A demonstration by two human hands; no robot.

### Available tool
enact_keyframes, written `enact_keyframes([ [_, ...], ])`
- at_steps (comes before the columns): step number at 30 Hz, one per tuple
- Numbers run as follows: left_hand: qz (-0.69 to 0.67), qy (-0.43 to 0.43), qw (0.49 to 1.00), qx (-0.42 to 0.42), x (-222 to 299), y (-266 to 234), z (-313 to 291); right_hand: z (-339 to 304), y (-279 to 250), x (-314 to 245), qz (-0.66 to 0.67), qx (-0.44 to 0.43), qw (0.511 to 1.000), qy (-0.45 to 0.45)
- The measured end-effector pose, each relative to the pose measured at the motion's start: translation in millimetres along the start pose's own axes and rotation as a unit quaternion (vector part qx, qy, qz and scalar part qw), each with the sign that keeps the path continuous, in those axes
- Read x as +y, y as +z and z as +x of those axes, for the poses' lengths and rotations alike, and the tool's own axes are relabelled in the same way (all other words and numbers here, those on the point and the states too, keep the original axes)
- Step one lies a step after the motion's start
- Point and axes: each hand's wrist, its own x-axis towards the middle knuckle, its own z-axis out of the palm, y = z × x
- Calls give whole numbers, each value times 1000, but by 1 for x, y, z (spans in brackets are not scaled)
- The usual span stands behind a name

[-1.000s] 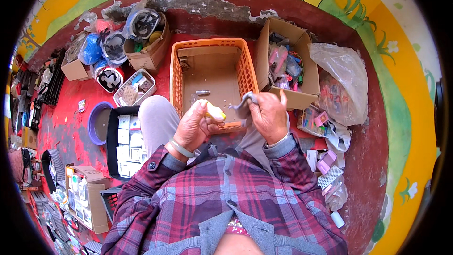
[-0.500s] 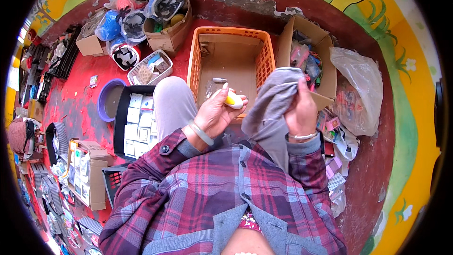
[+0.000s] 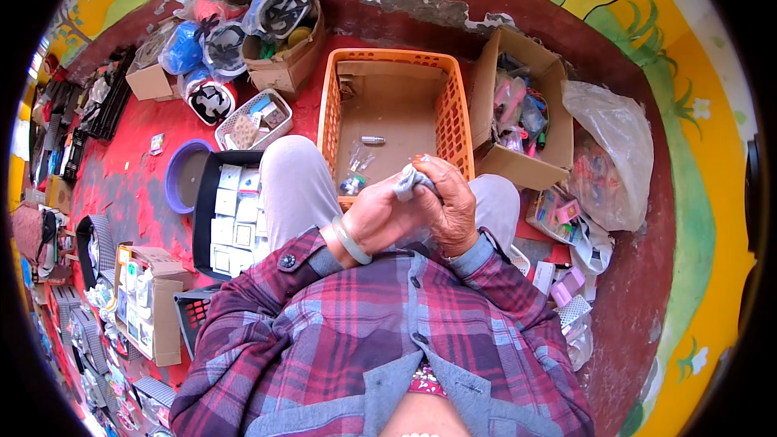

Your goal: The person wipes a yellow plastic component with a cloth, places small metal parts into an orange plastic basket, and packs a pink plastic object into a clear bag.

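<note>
My hands meet in front of my knees, above the near rim of the orange plastic basket (image 3: 464, 125). A grey cloth (image 3: 411, 181) is bunched between them. My right hand (image 3: 447, 204) is closed on the cloth, fingers curled over its top. My left hand (image 3: 374, 217) is closed beneath and beside it, touching the cloth. The yellow and white rounded object seen in my left hand a moment earlier is covered by the cloth and fingers. On the basket's cardboard lining (image 3: 401, 113) lie a small silver cylinder (image 3: 373, 140) and small clear plastic bits (image 3: 356, 163).
A cardboard box (image 3: 534, 166) of mixed goods and a clear plastic bag (image 3: 611, 146) stand at right. To my left are a black tray (image 3: 207, 218) of small white boxes, a purple basin (image 3: 171, 178), and a white basket (image 3: 277, 131). Bagged helmets (image 3: 212, 99) lie farther back.
My right hand has brought the hanging cloth left and down onto my left hand, gathering it up. The yellow and white object has gone out of sight between the hands.
</note>
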Motion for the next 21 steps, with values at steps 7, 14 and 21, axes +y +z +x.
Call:
enact_keyframes([
  [7,203,99,974,9,-14,-17,1,5,8,-3,279,85,933,209],
  [14,597,284,749,30,-6,-13,5,10,-2,-13,542,23,766,346],
  [21,686,337,643,41,-5,-7,6,3,1,6,511,91,770,371],
])
